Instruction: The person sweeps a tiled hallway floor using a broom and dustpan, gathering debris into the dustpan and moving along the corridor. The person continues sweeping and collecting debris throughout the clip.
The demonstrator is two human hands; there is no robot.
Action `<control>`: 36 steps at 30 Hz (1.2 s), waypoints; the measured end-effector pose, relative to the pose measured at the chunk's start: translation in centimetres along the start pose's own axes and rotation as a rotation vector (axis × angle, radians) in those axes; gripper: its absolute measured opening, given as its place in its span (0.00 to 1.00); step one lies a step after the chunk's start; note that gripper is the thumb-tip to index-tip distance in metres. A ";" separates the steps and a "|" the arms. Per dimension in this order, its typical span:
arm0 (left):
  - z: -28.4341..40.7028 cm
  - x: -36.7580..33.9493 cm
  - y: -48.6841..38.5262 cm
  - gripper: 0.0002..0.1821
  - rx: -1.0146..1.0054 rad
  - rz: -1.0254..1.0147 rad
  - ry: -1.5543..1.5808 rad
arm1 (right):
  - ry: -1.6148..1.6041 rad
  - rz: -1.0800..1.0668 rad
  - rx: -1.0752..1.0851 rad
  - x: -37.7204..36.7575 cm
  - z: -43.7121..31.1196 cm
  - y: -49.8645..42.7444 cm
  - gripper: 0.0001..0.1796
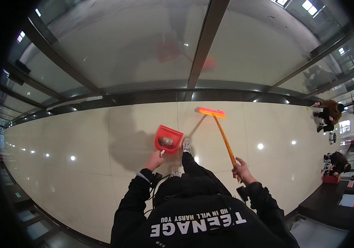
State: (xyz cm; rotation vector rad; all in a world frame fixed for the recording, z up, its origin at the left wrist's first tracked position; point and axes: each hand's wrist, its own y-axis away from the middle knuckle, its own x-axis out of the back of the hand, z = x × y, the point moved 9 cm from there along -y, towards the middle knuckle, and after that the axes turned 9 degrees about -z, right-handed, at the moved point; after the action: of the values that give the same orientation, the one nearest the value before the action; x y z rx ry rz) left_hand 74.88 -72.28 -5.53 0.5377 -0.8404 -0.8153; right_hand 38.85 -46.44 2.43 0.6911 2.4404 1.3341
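My left hand (154, 161) grips the pale handle end of a red plastic dustpan (173, 132). Some litter (166, 141), partly clear and crumpled-looking, lies inside the pan; I cannot tell exactly what it is. In my right hand (241, 171) is the orange-brown stick of a broom (225, 139). The stick slants away from me to an orange broom head (211, 112) with pink bristles, near the dark base of the glass wall. The broom head is to the right of the dustpan and apart from it.
Glossy cream floor tiles (139, 121) spread around me. A glass wall (146, 55) with dark metal frames runs across the front. My shoe (186, 145) is beside the dustpan. Two people (330, 113) (338, 164) are at the far right, one by a red box (331, 179).
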 end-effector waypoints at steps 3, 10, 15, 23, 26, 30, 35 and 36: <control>1.0 1.9 -1.4 0.08 0.062 0.007 0.022 | -0.024 -0.001 0.052 0.5 -4.8 -5.5 0.28; 2.7 6.1 -4.5 0.11 0.222 0.020 0.021 | 0.112 0.063 0.198 -3.9 -12.6 -20.3 0.20; 1.9 6.8 -7.1 0.13 0.205 0.063 0.098 | 0.473 0.287 0.230 -10.8 -11.1 -22.0 0.15; 1.0 10.4 -10.9 0.12 0.228 0.070 0.065 | 0.473 -0.308 -0.027 -21.3 -11.4 -15.4 0.29; 2.1 13.7 -11.3 0.11 0.240 0.016 0.007 | 0.420 -0.451 -0.090 -24.1 -11.7 -13.5 0.28; 1.7 17.8 -10.0 0.12 0.234 -0.024 0.076 | 0.348 -0.387 -0.159 -24.9 -12.4 -10.3 0.26; 0.2 21.8 -9.4 0.14 0.074 0.018 0.055 | 0.196 -0.265 -0.148 -27.5 -13.9 -9.8 0.29; -0.6 22.4 -9.5 0.14 0.068 0.017 0.063 | 0.222 -0.254 -0.076 -28.5 -14.6 -10.7 0.29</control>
State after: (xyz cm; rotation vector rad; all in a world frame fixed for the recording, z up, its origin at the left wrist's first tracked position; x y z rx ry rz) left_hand 80.50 -95.75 -2.75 0.6125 -0.8158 -0.7525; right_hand 53.43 -76.91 1.56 0.2128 2.5251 1.4551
